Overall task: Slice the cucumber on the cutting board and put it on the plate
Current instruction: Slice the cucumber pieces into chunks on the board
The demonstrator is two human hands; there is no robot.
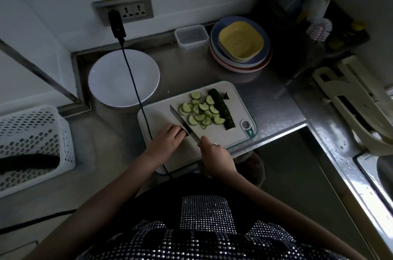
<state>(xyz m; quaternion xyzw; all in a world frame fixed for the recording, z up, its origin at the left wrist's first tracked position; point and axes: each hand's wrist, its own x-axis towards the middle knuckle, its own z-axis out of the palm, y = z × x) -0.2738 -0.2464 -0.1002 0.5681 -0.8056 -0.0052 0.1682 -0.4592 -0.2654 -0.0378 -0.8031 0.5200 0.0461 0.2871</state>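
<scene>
On the white cutting board lies a heap of half-moon cucumber slices, and beside it a long dark cucumber half with a small cut end. My left hand curls over a short stub of cucumber, mostly hidden under the fingers. My right hand grips the handle of a knife; its blade lies against the stub, tip pointing away to the upper left. The empty white plate stands just beyond the board's left corner.
A black cable runs from the wall socket across the plate and board. A white basket holding a whole cucumber sits at left. Stacked plates and a clear box stand behind; a sink is at right.
</scene>
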